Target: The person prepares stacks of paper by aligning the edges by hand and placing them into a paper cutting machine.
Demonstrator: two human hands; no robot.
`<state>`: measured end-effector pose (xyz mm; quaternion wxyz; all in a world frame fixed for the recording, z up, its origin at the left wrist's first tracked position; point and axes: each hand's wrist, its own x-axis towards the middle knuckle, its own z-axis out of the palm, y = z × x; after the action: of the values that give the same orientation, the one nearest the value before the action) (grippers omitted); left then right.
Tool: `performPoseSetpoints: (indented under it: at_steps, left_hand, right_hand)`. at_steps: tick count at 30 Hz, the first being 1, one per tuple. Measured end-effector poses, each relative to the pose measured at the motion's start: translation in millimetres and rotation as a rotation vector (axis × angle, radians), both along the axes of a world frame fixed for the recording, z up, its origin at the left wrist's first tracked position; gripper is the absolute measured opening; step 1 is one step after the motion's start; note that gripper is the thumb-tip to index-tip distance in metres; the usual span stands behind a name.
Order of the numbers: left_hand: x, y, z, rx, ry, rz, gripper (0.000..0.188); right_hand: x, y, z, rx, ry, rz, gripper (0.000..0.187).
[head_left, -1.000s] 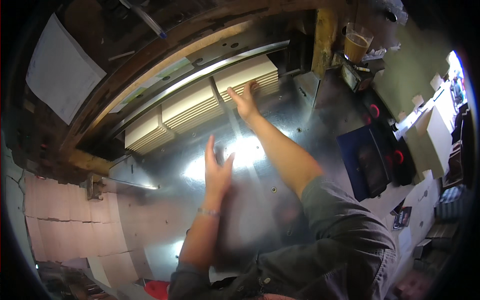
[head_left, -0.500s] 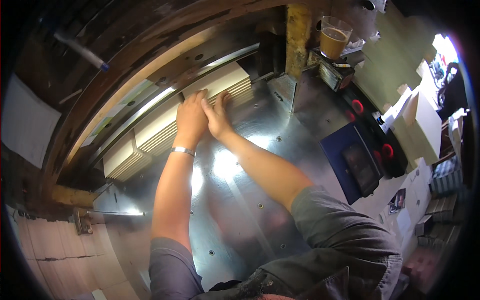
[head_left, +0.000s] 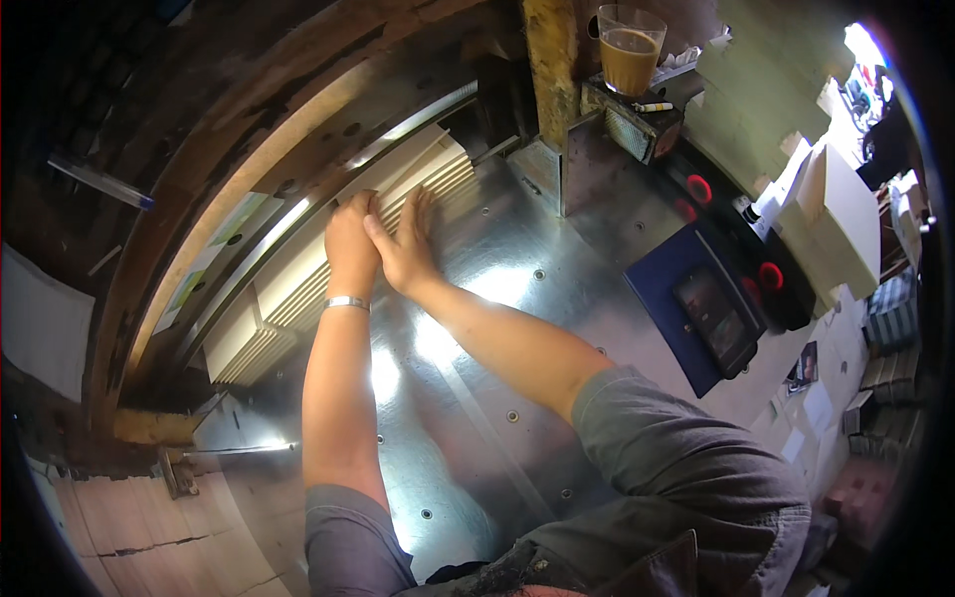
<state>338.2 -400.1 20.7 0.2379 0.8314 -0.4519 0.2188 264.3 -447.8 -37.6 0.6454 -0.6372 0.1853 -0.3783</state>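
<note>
Cream paper stacks [head_left: 239, 336] lie in a row along a dark machine bar, their front edges split into several layers. My left hand [head_left: 350, 247], with a metal band at the wrist, rests on top of the row, its fingers bent slightly over the paper and their tips partly hidden. Beside it and touching it, my right hand [head_left: 406, 247] lies with outstretched fingers against the layered front edge. Neither hand is wrapped round anything. Beneath my forearms stretches a shiny metal table [head_left: 468, 388] dotted with small round fittings.
A glass of brown drink [head_left: 630, 55] stands on a small box [head_left: 627, 124] at the far right. Below it are a dark blue folder [head_left: 652, 284] and a phone [head_left: 714, 316], near red-ringed black equipment [head_left: 769, 277]. A yellowish post [head_left: 550, 70] rises behind the table.
The view has shifted slightly. Both hands stay on the paper row; my left fingers look more bent, and my right fingers lie straighter along the front edge.
</note>
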Motion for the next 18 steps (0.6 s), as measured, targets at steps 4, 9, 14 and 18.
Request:
performPoseSetpoints:
  at_steps: [4,9,14,18]
  left_hand:
    - [3.3,-1.7,2.2,0.005,0.038,0.081,0.024]
    - [2.9,-3.3,3.5,0.015,0.065,0.086,0.024]
    - [3.2,-0.5,7.2,0.029,0.084,0.050,0.024]
    - [3.0,-2.2,7.2,0.023,0.086,0.056,0.023]
  right_hand:
    - [-0.3,4.3,4.5,0.013,0.004,0.000,0.113]
    - [1.1,0.7,2.5,0.014,0.013,0.004,0.112]
    - [-0.6,0.7,7.0,0.073,-0.001,0.034,0.115]
    - [0.5,-1.0,5.3,0.049,0.018,0.025,0.118]
